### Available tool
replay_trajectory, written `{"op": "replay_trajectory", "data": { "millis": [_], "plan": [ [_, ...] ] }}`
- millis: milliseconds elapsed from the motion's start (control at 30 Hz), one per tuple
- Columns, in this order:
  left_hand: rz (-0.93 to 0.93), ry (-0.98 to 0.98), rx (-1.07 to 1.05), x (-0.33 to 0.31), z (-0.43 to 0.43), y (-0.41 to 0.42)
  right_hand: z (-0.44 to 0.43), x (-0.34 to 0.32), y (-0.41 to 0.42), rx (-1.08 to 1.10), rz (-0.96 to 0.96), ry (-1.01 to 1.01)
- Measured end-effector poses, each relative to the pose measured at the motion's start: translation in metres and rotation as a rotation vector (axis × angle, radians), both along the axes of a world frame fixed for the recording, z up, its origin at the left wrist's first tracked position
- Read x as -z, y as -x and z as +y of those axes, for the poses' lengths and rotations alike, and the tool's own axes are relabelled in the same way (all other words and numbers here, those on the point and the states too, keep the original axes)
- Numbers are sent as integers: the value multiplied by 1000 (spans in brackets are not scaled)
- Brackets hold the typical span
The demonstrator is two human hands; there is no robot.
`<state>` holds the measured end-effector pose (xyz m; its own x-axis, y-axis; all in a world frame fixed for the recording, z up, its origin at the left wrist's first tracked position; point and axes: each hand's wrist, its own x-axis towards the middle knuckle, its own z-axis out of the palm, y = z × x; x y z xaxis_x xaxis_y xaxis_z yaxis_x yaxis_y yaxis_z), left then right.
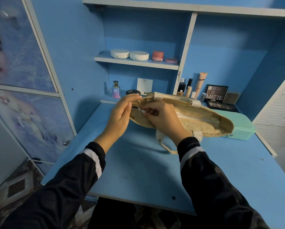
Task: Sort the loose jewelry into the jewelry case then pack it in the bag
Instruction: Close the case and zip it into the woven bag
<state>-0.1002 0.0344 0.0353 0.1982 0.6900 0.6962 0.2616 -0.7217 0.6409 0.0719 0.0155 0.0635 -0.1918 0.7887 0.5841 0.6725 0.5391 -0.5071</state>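
The left hand (121, 114) gripped the left end of the jute bag (204, 119) while the right hand (162, 119), fingers curled, pinched its white zipper pull (141, 110), the mint jewelry case (242, 128) lying just behind the bag's right end.

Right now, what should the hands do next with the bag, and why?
Probably slide the zipper open. The right hand pinches near its end, the left hand holds the bag, and the green case sits outside on the desk.

Single head-worn wide-angle view, facing forward and down, close over desk (138, 171), shelves (136, 63) beyond.
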Motion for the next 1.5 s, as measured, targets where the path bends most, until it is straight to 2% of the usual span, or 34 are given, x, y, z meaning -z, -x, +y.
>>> {"op": "replay_trajectory", "data": {
  "millis": [100,567,767,1067,1367,1500],
  "plan": [
    [-59,90,3,-3,-4,-1,-2,-1,0,0,-3,-1],
    [-132,133,-22,-8,-6,1,-5,-5,-5,-4,16,24],
    [-137,143,-26,-8,-7,1,-11,-8,-9,78,79,44],
    [-114,162,-60,-6,-8,4,-26,-1,-40,182,34,38],
    [-137,187,-45,-4,-5,4,-48,6,-81,250,156,-10],
    [-119,133,-56,-6,-5,0,-51,9,-97,305,225,25]
  ]
}}
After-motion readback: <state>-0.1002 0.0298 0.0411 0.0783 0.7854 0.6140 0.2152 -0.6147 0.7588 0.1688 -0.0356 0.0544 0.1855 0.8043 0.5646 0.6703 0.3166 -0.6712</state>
